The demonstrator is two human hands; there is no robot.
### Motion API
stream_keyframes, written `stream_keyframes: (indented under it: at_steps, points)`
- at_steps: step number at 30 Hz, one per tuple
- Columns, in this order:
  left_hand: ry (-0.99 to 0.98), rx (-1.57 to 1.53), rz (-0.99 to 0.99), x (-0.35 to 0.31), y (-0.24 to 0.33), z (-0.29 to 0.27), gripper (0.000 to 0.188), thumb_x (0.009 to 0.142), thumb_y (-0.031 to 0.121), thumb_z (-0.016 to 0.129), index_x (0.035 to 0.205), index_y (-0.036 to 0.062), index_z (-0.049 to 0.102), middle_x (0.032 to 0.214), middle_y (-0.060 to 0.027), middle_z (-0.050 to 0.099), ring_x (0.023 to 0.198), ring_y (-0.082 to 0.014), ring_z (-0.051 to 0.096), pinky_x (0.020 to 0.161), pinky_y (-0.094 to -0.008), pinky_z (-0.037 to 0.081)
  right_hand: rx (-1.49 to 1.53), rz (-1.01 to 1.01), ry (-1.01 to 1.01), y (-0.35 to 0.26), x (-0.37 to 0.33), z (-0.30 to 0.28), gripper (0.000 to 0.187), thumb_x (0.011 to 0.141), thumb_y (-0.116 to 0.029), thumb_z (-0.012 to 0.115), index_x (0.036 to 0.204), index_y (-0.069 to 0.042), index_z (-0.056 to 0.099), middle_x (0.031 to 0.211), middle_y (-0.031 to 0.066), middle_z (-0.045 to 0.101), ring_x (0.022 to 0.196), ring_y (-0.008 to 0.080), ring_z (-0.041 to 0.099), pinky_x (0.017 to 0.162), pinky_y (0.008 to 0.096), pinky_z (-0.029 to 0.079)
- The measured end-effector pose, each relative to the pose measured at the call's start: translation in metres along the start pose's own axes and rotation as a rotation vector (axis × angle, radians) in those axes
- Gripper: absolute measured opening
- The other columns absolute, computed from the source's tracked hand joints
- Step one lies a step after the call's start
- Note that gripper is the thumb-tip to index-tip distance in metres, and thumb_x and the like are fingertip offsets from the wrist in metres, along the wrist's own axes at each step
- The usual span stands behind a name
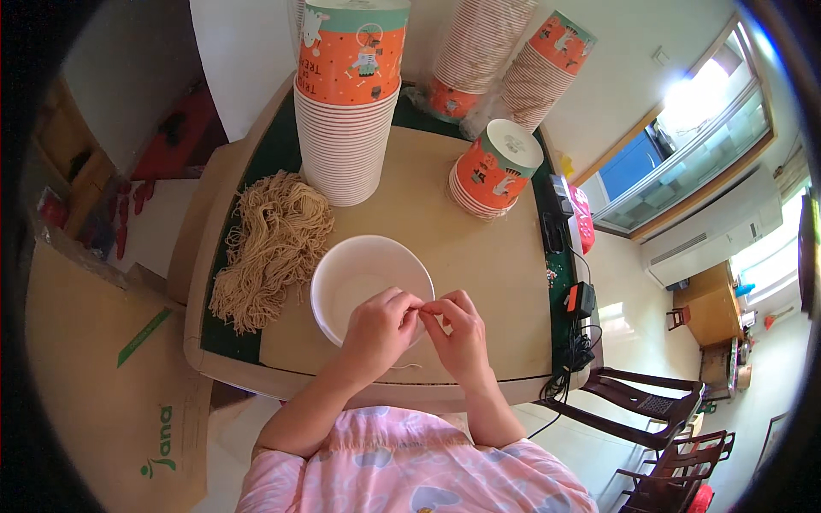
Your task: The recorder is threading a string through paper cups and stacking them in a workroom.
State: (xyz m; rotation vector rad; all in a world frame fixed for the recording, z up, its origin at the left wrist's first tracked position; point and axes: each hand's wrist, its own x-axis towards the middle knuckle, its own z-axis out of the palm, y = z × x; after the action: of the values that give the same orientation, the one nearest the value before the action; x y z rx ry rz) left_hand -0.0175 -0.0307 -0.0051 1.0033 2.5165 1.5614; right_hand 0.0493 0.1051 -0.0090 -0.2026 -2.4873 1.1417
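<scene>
A white-lined paper bucket [359, 265] stands in front of me, its open mouth facing up. At its near right rim my left hand [380, 329] and my right hand [457, 333] meet, fingertips pinched together. What they pinch is too small to make out. A short end of pale string [407, 367] shows just below them, between my wrists. To the left of the bucket lies a loose bundle of beige string [274, 248].
Tall nested stacks of orange paper buckets [351, 128] rise behind, with a short upside-down stack [496, 167] at the right. A power strip [554, 231] and black cables [573, 359] run along the table's right edge. Dark chairs [641, 402] stand right, a large cardboard box [111, 368] left.
</scene>
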Motion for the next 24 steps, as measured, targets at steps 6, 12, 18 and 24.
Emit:
stream_keyframes:
  at_steps: [6,12,18,24]
  points:
    - [0.010,0.003,0.042,0.0007,0.0004,0.0014,0.011,0.077,0.001,0.064,0.086,0.0050,0.062,0.081,-0.0097,0.062,0.074,-0.0282,0.062,0.065,-0.0384,0.051,0.014,0.012,0.000,0.0028,-0.0009,0.0003,0.009,0.080,-0.006,0.069,0.089,-0.005,0.066,0.085,0.0092,0.058,0.069,0.0226,0.057,0.060,0.0326,0.047]
    - [0.005,0.033,0.042,0.0008,0.0004,0.0025,0.011,0.076,0.001,0.065,0.086,0.0050,0.061,0.081,-0.0097,0.062,0.074,-0.0281,0.062,0.065,-0.0386,0.051,0.007,0.008,-0.006,0.0032,-0.0005,-0.0011,0.008,0.081,-0.007,0.069,0.088,-0.005,0.067,0.084,0.0091,0.059,0.070,0.0231,0.058,0.060,0.0328,0.048]
    - [-0.001,0.011,-0.007,-0.0003,-0.0008,-0.0004,0.012,0.076,0.002,0.064,0.088,0.0042,0.061,0.082,-0.0106,0.062,0.074,-0.0284,0.063,0.064,-0.0386,0.052,0.000,0.005,-0.001,0.0037,-0.0010,-0.0014,0.007,0.081,-0.007,0.068,0.088,-0.005,0.067,0.082,0.0088,0.059,0.069,0.0229,0.058,0.059,0.0326,0.048]
    - [-0.048,-0.057,-0.026,0.0025,0.0001,0.0006,0.012,0.077,0.002,0.064,0.088,0.0034,0.060,0.083,-0.0118,0.063,0.074,-0.0286,0.064,0.065,-0.0382,0.052,0.002,0.003,0.007,0.0028,-0.0008,-0.0002,0.007,0.081,-0.007,0.068,0.087,-0.005,0.067,0.081,0.0087,0.059,0.068,0.0225,0.058,0.058,0.0324,0.048]
